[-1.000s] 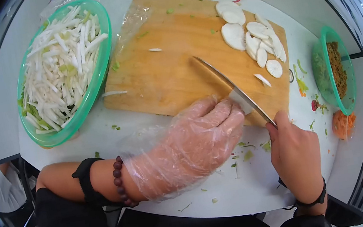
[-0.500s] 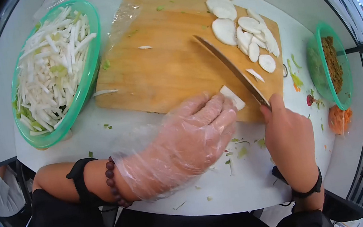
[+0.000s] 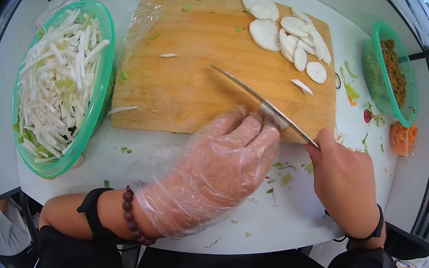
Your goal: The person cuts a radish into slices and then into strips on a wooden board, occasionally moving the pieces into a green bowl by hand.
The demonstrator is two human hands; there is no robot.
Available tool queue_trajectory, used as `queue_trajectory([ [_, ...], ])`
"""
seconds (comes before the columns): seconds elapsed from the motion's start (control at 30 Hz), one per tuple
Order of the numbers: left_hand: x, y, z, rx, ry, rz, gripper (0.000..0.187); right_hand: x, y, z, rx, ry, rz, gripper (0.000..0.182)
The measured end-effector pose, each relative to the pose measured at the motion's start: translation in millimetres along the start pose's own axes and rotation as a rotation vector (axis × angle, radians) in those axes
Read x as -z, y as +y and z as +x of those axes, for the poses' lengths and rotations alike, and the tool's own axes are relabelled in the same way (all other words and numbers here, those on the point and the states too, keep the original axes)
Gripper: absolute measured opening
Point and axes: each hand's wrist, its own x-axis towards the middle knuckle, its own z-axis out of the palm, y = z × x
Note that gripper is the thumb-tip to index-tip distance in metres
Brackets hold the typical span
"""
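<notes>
My left hand [image 3: 225,165], in a clear plastic glove, is closed on a small stack of white radish slices [image 3: 274,117] at the near edge of the wooden cutting board [image 3: 185,83]. The blade hides part of that stack. My bare right hand [image 3: 344,186] grips a kitchen knife [image 3: 256,97] by its handle. The knife's blade slants up and left across the radish, beside my left fingertips. Several round white radish slices [image 3: 264,35] lie at the board's far right. One thin radish strip [image 3: 302,86] rests nearer the knife.
At left stands a green basin [image 3: 111,44] heaped with white radish strips [image 3: 61,73]. A green bowl [image 3: 412,82] with brown paste [image 3: 394,74] is at right, beside a bag of orange shreds [image 3: 403,139]. Vegetable scraps [image 3: 286,179] and a small red radish [image 3: 368,115] dot the white table [image 3: 273,230].
The knife has moved left, from beside the radish slices to over them, and my right hand has shifted slightly down. My left hand stays almost in place.
</notes>
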Motion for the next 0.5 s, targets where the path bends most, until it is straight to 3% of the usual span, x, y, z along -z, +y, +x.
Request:
queue_trajectory([
  [0.5, 3.9, 0.9, 2.5, -0.025, -0.012, 0.054, 0.044, -9.5, -3.4, 4.7, -0.048, -0.026, -0.042, 0.016],
])
